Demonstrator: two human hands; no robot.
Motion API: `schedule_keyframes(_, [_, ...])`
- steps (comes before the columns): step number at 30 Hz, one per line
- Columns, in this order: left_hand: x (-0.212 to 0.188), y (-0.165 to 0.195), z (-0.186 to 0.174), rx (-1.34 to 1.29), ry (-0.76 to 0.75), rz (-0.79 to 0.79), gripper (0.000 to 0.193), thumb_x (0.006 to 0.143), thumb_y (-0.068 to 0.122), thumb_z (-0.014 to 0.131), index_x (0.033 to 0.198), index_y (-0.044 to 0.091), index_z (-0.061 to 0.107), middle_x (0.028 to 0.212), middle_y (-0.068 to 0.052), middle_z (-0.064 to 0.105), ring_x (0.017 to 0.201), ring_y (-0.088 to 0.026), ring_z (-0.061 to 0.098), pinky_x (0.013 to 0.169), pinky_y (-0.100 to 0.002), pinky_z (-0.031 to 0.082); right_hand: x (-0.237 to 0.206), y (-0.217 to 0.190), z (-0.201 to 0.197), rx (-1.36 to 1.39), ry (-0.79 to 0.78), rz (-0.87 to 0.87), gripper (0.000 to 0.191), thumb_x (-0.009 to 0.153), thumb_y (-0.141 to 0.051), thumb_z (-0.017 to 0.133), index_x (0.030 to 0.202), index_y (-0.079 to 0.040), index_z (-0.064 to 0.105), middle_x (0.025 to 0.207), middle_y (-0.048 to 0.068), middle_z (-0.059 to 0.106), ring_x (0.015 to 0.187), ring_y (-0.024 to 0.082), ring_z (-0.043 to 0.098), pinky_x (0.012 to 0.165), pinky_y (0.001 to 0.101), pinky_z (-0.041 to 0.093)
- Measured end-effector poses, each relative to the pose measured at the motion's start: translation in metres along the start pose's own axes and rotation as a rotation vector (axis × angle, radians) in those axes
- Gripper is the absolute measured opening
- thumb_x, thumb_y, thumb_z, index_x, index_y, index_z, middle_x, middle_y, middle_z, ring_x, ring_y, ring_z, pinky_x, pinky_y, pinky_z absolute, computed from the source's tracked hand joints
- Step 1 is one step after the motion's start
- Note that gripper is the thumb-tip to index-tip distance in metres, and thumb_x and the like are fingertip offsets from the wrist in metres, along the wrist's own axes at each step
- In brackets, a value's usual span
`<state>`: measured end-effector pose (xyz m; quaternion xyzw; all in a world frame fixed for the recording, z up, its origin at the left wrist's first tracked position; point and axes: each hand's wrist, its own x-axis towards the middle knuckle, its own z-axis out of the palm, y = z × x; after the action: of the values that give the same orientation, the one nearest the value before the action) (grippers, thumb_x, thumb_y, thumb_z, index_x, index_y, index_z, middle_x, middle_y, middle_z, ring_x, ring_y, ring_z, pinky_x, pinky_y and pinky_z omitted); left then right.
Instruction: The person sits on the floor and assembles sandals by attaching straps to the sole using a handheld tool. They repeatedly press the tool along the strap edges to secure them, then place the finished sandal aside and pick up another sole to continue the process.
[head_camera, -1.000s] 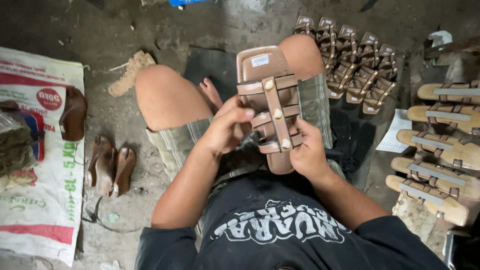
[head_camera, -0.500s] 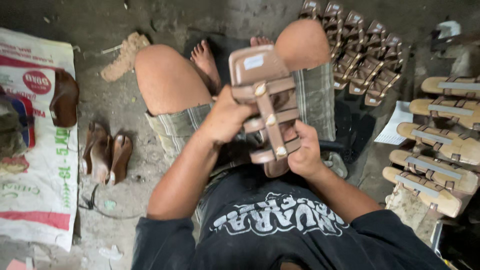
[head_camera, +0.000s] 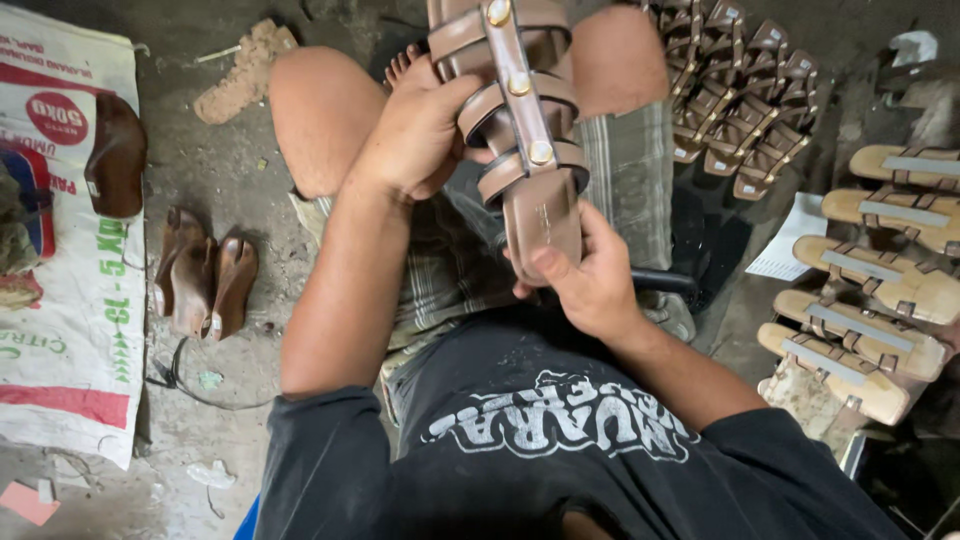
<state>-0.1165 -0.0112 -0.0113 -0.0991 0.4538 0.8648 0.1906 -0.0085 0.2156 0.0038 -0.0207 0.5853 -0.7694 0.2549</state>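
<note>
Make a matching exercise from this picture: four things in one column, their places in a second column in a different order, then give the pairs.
Things
1. brown strapped sandal
2. tan sandals with grey straps
3. printed white sack
4. dark brown sandals in a bunch

Places
A. flat on the floor at the left edge
B. held between the left hand and the right hand
C. at the top, right of the raised knee
D. in a row along the right edge

Pairs: 1-B, 2-D, 3-A, 4-C
</note>
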Motion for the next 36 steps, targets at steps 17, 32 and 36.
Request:
schedule_keyframes(17, [0.065, 0.056, -0.015, 0.087, -0.109, -0.065, 0.043, 0.108, 0.035, 0.056, 0.142, 0.008, 0.054, 0.134, -0.005, 0.071, 0.112, -0.017, 0.073, 0.087, -0.033, 0.065, 0.043, -0.049, -0.072, 0.197, 0.090, 0.031, 0.043, 0.108, -0.020, 0.058, 0.142, 0.005, 0.048, 0.128, 0.018, 0.066, 0.105, 0.027, 0.072, 0.093, 0.0444, 0.063])
schedule_keyframes(32, [0.089, 0.078, -0.022, 1.040, 0.148, 0.051, 0.050, 0.097, 0.026, 0.072, 0.138, 0.003, 0.058, 0.127, -0.011, 0.073, 0.106, -0.019, 0.074, 0.091, -0.032, 0.057, 0.295, 0.123, -0.185, 0.447, 0.512, 0.363, 0.021, 0.106, -0.015, 0.059, 0.118, 0.002, 0.058, 0.096, 0.012, 0.072, 0.082, 0.023, 0.077, 0.069, 0.0339, 0.063])
schedule_keyframes(36, [0.095, 0.092, -0.004, 1.072, 0.104, 0.003, 0.050, 0.096, 0.026, 0.072, 0.137, 0.002, 0.058, 0.125, -0.013, 0.072, 0.104, -0.020, 0.073, 0.087, -0.033, 0.058, 0.309, 0.147, -0.181, 0.073, 0.552, 0.494, 0.036, 0.103, -0.023, 0.061, 0.130, -0.002, 0.050, 0.081, 0.010, 0.071, 0.061, 0.016, 0.064, 0.056, 0.0326, 0.058])
